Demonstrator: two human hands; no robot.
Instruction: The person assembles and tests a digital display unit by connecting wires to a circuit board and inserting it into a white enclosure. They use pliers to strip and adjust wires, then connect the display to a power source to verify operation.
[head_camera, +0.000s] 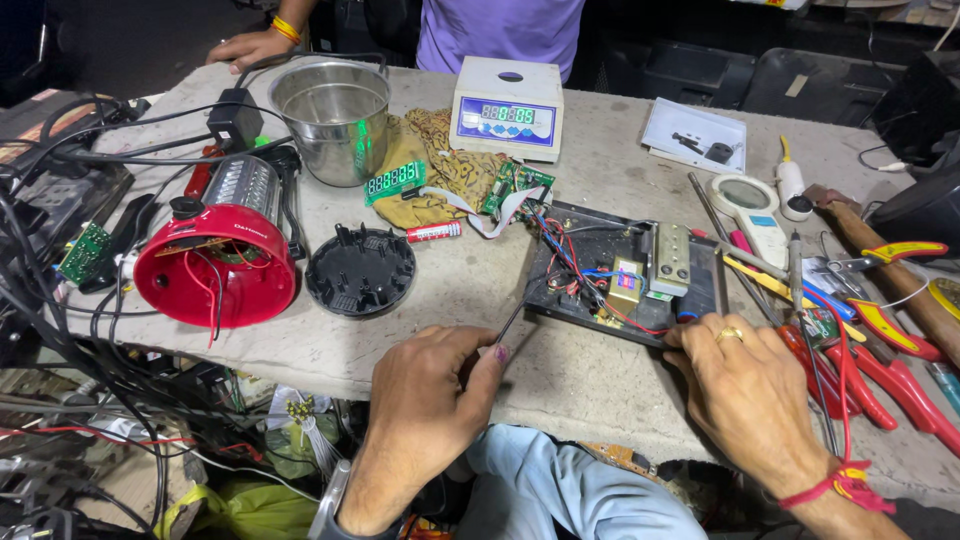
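The left hand (430, 400) pinches a thin metal probe (512, 322), its tip at the near-left edge of the open black tray of electronics (700, 262) lying mid-counter (450, 290). The right hand (745, 385) presses fingertips on the tray's near-right corner, closed on nothing. The tray looks light and stiff, but its loose red and blue wires (565, 260) and small yellow transformer (627, 282) seem fragile; the plastic rim is likely the safest hold.

Grey worktable (600, 170) with steel pot (332, 118), red lamp housing (215, 265), black tray (620, 275), pliers (890, 370).
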